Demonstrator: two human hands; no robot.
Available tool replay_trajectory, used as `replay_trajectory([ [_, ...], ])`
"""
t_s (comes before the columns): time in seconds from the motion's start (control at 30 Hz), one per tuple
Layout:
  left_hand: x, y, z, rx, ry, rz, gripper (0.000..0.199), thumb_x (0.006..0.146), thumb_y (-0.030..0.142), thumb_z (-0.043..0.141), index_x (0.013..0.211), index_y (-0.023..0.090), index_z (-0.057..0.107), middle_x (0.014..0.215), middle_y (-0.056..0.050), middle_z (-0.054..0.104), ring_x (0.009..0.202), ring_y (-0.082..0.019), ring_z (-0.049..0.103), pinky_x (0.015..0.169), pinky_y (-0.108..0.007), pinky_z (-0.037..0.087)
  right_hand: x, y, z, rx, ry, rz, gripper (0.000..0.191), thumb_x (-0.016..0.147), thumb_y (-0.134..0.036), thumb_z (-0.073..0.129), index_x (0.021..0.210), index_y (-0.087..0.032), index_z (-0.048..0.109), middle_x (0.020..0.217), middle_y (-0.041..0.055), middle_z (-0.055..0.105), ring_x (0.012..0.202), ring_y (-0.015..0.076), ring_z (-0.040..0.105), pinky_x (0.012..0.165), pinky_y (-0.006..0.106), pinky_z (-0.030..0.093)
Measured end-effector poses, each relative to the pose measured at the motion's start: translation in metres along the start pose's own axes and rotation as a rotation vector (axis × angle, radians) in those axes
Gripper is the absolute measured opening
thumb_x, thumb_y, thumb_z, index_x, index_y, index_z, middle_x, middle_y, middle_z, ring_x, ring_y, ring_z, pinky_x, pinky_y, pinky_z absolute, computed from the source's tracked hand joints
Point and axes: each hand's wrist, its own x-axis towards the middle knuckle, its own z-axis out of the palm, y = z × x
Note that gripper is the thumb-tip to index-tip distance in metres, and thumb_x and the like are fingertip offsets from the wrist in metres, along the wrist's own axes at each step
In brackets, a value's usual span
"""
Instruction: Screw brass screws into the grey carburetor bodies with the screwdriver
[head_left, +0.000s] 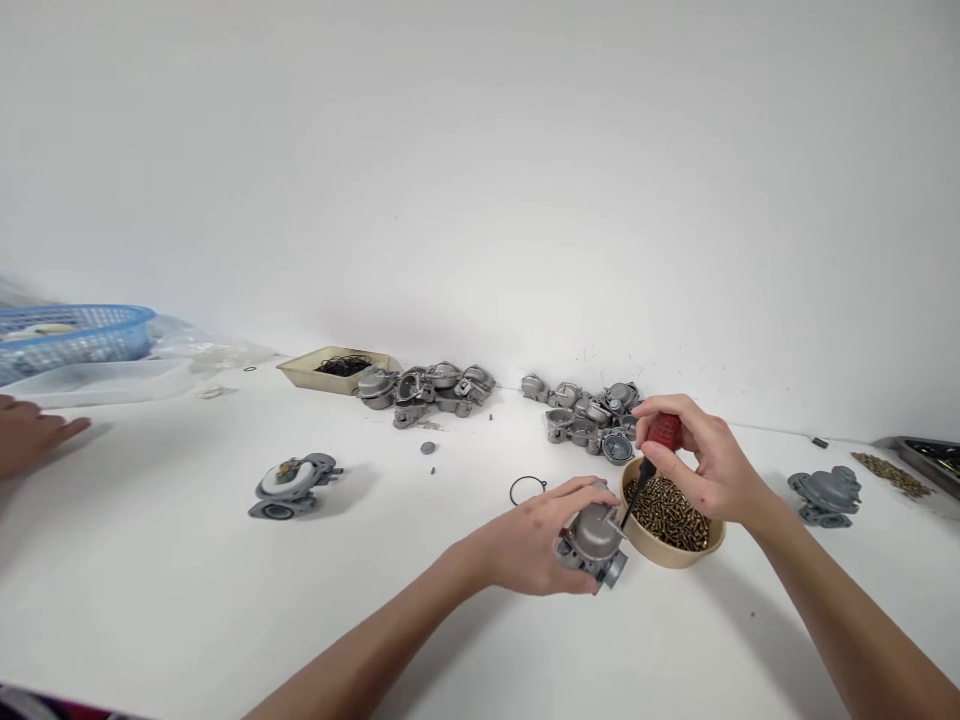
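My left hand is closed around a grey metal carburetor, its rounded bowl facing up, just above or on the table. In my right hand is a screwdriver with a red and black handle. The shaft slants down to the left and its tip meets the edge of the carburetor's bowl. Directly behind the tool stands a round tan tub full of small brass-coloured screws. A black rubber ring lies on the table beyond my left hand.
Two heaps of carburetor parts lie by the wall. A tray of black rings stands left of them. Single carburetors rest at left and right. Another person's hand reaches in near a blue basket.
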Motion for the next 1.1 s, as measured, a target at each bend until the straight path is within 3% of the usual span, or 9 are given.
replay_trajectory([
  [0.13,0.0,-0.005,-0.002,-0.012,0.017,0.004,0.066,0.077,0.026,0.087,0.135,0.029,0.054,0.138,-0.009,0.061,0.128,-0.03,0.059,0.1,-0.041,0.054,-0.001,-0.001,-0.006,0.006,0.194,-0.074,0.023,0.099,-0.014,0.058,0.12,-0.023,0.061,0.087,0.0025,0.064,0.064,0.0125,0.057,0.054,0.026,0.048],
  [0.23,0.003,-0.007,0.009,0.051,0.107,-0.013,0.065,0.072,0.036,0.092,0.125,0.026,0.057,0.127,-0.007,0.064,0.106,-0.027,0.066,0.087,-0.037,0.056,0.0,-0.009,-0.01,0.025,0.41,-0.088,0.022,0.096,-0.011,0.061,0.115,-0.023,0.062,0.085,0.0023,0.064,0.062,0.0126,0.056,0.049,0.025,0.045],
  [0.3,0.005,-0.006,0.019,0.105,0.176,-0.064,0.068,0.067,0.038,0.095,0.121,0.025,0.056,0.12,-0.005,0.064,0.095,-0.025,0.067,0.078,-0.034,0.056,0.001,-0.017,-0.01,0.03,0.451,-0.085,0.022,0.096,-0.01,0.061,0.114,-0.023,0.062,0.085,0.0025,0.064,0.062,0.0128,0.056,0.048,0.025,0.044],
  [0.47,0.009,-0.003,0.041,0.202,0.304,-0.183,0.068,0.065,0.042,0.094,0.116,0.026,0.052,0.112,-0.002,0.06,0.085,-0.023,0.066,0.068,-0.033,0.054,0.002,-0.032,0.007,-0.009,0.245,-0.156,0.026,0.096,-0.008,0.058,0.117,-0.024,0.059,0.089,0.0038,0.065,0.07,0.0157,0.062,0.057,0.029,0.049],
  [0.6,0.01,-0.003,0.047,0.216,0.321,-0.197,0.069,0.066,0.04,0.092,0.118,0.026,0.049,0.112,-0.003,0.057,0.085,-0.023,0.064,0.067,-0.035,0.054,0.001,-0.03,0.024,-0.039,0.131,-0.181,0.022,0.097,-0.011,0.056,0.115,-0.024,0.057,0.083,0.0018,0.063,0.063,0.0138,0.053,0.054,0.028,0.043],
  [0.83,0.01,-0.004,0.046,0.197,0.321,-0.169,0.072,0.065,0.036,0.094,0.119,0.026,0.049,0.111,-0.003,0.057,0.086,-0.024,0.064,0.068,-0.035,0.054,-0.001,-0.026,0.024,-0.018,0.139,-0.121,0.022,0.097,-0.011,0.056,0.115,-0.025,0.056,0.084,0.0004,0.061,0.062,0.011,0.051,0.054,0.024,0.041],
  [1.1,0.01,-0.004,0.046,0.191,0.327,-0.168,0.073,0.064,0.034,0.096,0.118,0.027,0.048,0.111,-0.002,0.057,0.087,-0.024,0.064,0.069,-0.037,0.055,0.001,-0.024,0.029,-0.034,0.138,-0.148,0.021,0.097,-0.012,0.054,0.115,-0.023,0.056,0.077,-0.0028,0.054,0.062,0.0101,0.045,0.054,0.024,0.036],
])
